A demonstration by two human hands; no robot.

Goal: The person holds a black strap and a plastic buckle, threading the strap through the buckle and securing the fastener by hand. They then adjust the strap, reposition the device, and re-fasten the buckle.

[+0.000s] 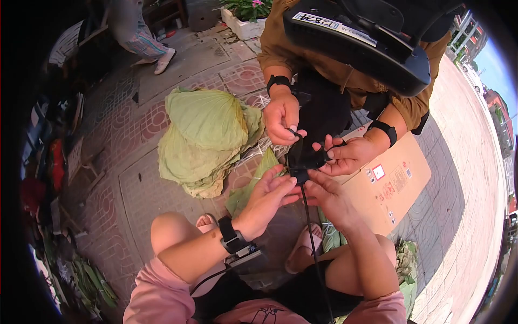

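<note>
In the middle, my left hand (271, 190) and my right hand (330, 198) hold the lower end of a small black device (300, 176) between their fingertips. A thin black cable (312, 232) hangs from it toward my lap. Facing me, another person's two hands (284, 120) grip black strap pieces (307, 157) just above, close to my fingers. How the straps join the device is hard to make out. A black wristband (232, 235) circles my left wrist.
Large flat green dried leaves (205, 121) lie stacked on the paving at the left. A cardboard box (396, 189) is beside the other person, who wears black headgear (359, 46). A white planter (243, 24) and a walking person (144, 40) are farther back.
</note>
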